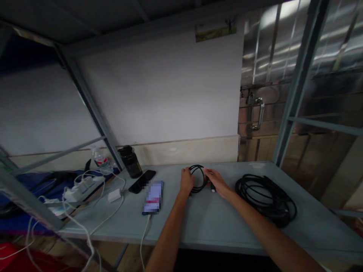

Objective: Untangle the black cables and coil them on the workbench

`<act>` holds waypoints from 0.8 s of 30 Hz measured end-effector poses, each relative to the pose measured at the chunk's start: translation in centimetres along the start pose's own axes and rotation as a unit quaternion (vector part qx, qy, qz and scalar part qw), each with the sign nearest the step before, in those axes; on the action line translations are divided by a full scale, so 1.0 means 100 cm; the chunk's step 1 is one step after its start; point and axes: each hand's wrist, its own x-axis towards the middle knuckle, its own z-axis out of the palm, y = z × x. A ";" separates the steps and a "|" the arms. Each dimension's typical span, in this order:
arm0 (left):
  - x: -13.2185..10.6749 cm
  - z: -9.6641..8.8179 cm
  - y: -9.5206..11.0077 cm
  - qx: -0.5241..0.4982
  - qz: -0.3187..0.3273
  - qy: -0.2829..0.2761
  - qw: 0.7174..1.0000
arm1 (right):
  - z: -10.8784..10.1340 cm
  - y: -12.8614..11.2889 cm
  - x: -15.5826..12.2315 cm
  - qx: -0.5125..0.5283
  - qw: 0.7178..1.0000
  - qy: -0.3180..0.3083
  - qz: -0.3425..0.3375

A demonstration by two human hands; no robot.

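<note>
A thin black cable is looped into a small round coil above the grey metal shelf. My left hand is closed on the coil's left side. On its right side my right hand grips the same cable, fingers pinched together. A black plug end with a metal tip hangs just below my right hand. To the right of my right forearm lies a larger coil of thick black cable. Left of my left hand is a phone with a lit screen, a white cord at its lower end.
A dark phone, a black bottle and a white charger sit on the left. Beyond the bed-frame post are a white power strip with tangled cords and a clear plastic bottle. A wall stands behind.
</note>
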 end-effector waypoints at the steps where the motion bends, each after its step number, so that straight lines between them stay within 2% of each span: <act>1: 0.000 0.001 -0.001 0.002 0.005 0.000 1.000 | 0.000 -0.001 -0.001 0.003 1.000 -0.009 -0.003; 6: 0.000 0.002 -0.002 -0.024 0.019 0.001 1.000 | 0.000 -0.001 -0.003 0.016 0.999 -0.039 -0.024; 13: -0.001 -0.005 0.005 -0.157 0.080 -0.016 0.984 | -0.005 0.007 0.001 0.065 0.997 -0.008 -0.030; 16: -0.002 -0.008 0.010 -0.240 0.053 -0.043 0.968 | -0.007 0.005 0.002 0.078 0.997 0.005 -0.024; 20: -0.006 -0.014 0.020 -0.353 0.011 -0.068 0.933 | -0.009 0.000 0.003 0.085 0.996 0.017 -0.021; 24: -0.009 -0.014 0.024 -0.408 -0.013 -0.075 0.910 | -0.008 0.006 0.004 0.071 0.997 0.009 -0.010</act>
